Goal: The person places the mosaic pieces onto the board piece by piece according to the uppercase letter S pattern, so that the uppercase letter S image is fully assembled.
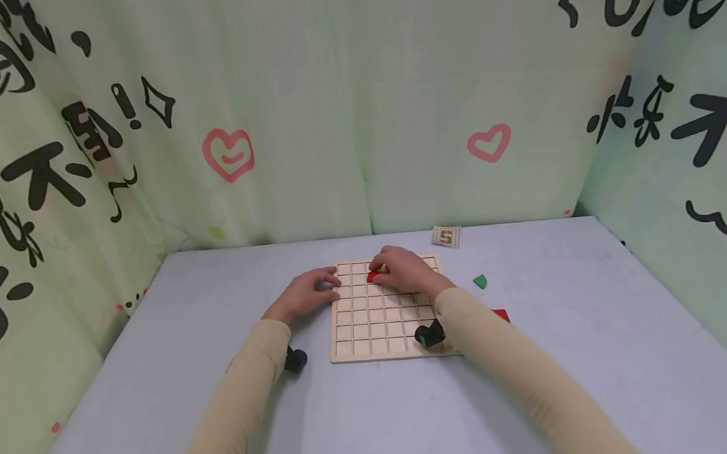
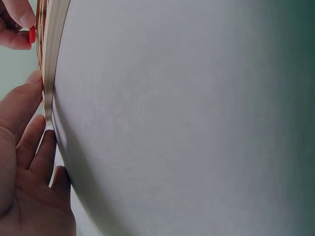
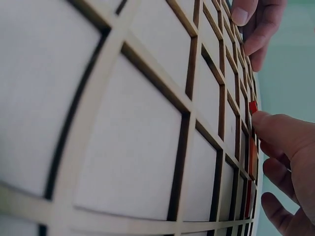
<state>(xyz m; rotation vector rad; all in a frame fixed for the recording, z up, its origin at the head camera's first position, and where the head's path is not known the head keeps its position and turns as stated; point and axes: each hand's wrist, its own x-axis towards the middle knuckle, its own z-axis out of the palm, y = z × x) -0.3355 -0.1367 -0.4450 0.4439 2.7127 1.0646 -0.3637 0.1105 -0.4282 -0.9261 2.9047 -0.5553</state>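
A wooden grid board (image 1: 361,328) lies flat on the table. My right hand (image 1: 403,270) is over its far part, pinching a small red piece (image 1: 372,277) between thumb and fingers; the right wrist view also has this red piece (image 3: 253,107) at the thumb tip. At the board's left edge is my left hand (image 1: 307,293), its fingers loosely extended. In the left wrist view the left thumb (image 2: 33,78) and fingertips rest along the wooden side. Orange-red patches (image 3: 252,157) show in cells below the right hand, seen edge-on.
A green piece (image 1: 481,281) lies right of the board. Nearer, a red piece (image 1: 501,314) is partly hidden by the right sleeve. A small patterned card (image 1: 446,236) sits at the table's back edge. Printed curtains (image 1: 353,112) enclose the back and sides.
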